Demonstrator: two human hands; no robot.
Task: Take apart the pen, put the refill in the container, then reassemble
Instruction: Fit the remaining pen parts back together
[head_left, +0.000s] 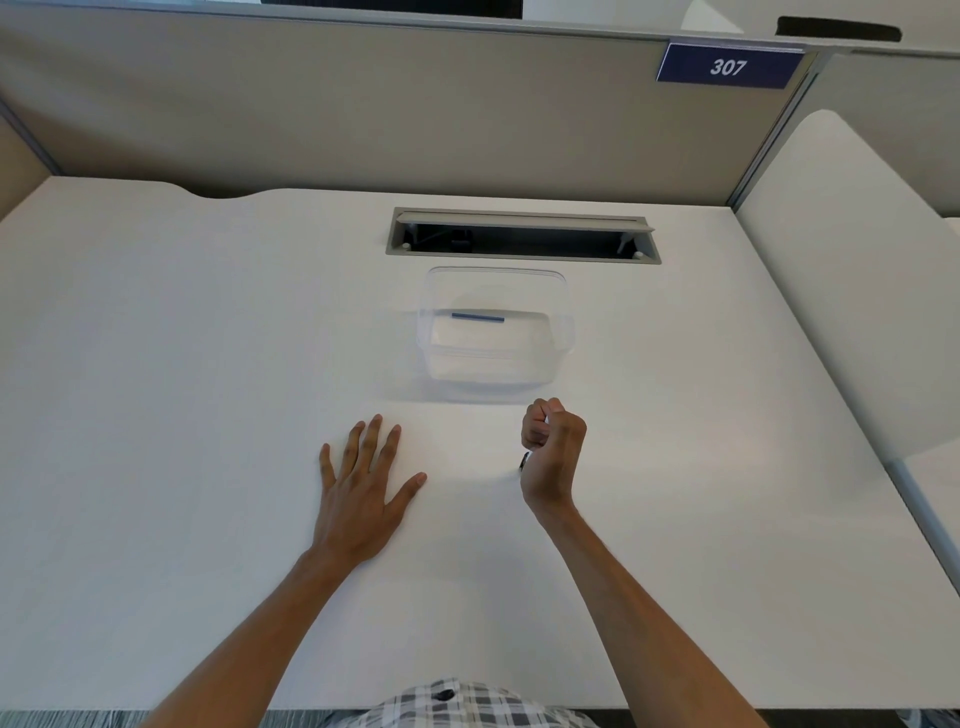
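Observation:
A clear plastic container (563, 332) stands on the white desk, past both hands. A thin blue refill (478, 317) lies across its far inner side. My left hand (363, 483) rests flat on the desk, palm down, fingers spread, holding nothing. My right hand (553, 452) is curled into a fist just in front of the container's right corner. A small dark tip of the pen (524, 461) pokes out below the fist; the rest of the pen is hidden inside the hand.
A grey cable slot (519, 215) is cut into the desk (182, 364) behind the container. Beige partition walls close off the back, with a blue sign reading 307 (727, 66). A white side panel (857, 286) rises at the right.

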